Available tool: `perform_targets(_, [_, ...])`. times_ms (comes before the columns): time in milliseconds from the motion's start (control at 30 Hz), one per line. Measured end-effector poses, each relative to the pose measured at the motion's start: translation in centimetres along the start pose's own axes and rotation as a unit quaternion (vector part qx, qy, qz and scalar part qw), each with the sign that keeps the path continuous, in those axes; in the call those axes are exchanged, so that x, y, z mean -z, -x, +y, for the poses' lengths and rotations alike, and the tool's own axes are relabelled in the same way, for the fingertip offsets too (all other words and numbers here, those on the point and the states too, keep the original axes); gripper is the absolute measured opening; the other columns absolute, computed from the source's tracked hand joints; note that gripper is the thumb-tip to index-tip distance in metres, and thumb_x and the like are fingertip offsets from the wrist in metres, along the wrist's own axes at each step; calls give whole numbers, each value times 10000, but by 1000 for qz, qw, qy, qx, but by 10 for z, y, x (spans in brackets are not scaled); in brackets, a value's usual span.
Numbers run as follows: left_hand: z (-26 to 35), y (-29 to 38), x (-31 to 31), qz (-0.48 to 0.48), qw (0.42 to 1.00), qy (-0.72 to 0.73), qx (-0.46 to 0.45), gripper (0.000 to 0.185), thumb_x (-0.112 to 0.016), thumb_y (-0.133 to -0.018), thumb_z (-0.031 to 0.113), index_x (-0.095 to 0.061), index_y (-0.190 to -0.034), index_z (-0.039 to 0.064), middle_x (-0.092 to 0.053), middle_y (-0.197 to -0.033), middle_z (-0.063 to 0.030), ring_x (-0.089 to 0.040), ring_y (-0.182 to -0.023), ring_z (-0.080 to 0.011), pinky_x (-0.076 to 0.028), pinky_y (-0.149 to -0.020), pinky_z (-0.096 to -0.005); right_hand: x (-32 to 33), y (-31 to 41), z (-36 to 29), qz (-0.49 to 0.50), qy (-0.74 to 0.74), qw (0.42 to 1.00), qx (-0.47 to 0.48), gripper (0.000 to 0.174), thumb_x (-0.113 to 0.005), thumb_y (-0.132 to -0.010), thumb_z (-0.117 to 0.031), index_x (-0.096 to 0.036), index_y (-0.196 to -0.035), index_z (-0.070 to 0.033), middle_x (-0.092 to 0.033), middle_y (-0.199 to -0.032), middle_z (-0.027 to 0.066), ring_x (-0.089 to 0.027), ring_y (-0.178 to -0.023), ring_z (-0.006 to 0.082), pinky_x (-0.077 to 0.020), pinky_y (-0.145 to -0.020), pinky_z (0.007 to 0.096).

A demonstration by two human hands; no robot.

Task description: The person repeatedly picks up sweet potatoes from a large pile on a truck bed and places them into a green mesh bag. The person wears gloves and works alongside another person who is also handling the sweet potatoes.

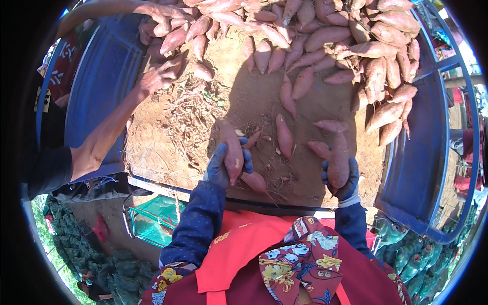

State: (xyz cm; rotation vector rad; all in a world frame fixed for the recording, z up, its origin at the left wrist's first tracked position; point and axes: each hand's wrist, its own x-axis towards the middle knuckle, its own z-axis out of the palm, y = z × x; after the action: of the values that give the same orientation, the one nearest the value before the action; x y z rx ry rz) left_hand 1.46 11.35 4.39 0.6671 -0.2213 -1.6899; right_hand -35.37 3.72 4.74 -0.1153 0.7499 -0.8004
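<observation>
My left hand (218, 167), in a blue glove, is closed around a long sweet potato (231, 146) over the front of the dirt-covered truck bed (312, 183). In my gloved right hand (350, 187) rests another plump sweet potato (338, 162), held upright with its tip toward me. A tapered sweet potato (254, 182) lies just right of my left hand, its thin root pointing to the bed's edge. Between my hands, farther in, lies a slender sweet potato (284, 136). Two smaller ones, a sweet potato (319, 148) and a paler sweet potato (330, 125), lie beside the right-hand one.
A large sweet potato heap (328, 36) fills the far side. Another person's hand (162, 74) reaches in from the left near a pile of root trimmings (194, 108). Blue metal side walls (423, 152) flank the bed. Below stand a green mesh crate (152, 221) and filled green net sacks (126, 270).
</observation>
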Motion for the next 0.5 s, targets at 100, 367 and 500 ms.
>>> perform_targets(100, [-10,16,-19,31,999,-11,-8,602,-561,-944,515,-528,-1278,15,-669,-1011,-151,-659,-895,-309,-550,-803,-445,-18,4,8,-25,43,999,5,724,-514,-932,-587,-459,-1387,-27,-664,-1100,216,-696,-854,313,-586,-716,397])
perform_targets(367, [-24,29,7,220,816,-530,-61,716,-741,-861,354,-433,-1416,22,-568,-1278,-195,-572,-1177,-345,-483,-992,-450,-4,29,25,-15,-2,1000,3,697,-514,-940,-577,-451,-1403,-60,-662,-1133,201,-696,-865,312,-587,-745,418])
perform_targets(500, [-60,62,-14,152,576,-803,-29,992,-839,-683,350,-326,-1516,186,-317,-1491,-309,-486,-1240,-493,-444,-1016,-518,3,40,27,29,14,999,20,667,-518,-942,-572,-450,-1417,-109,-635,-1207,162,-681,-945,297,-593,-760,414])
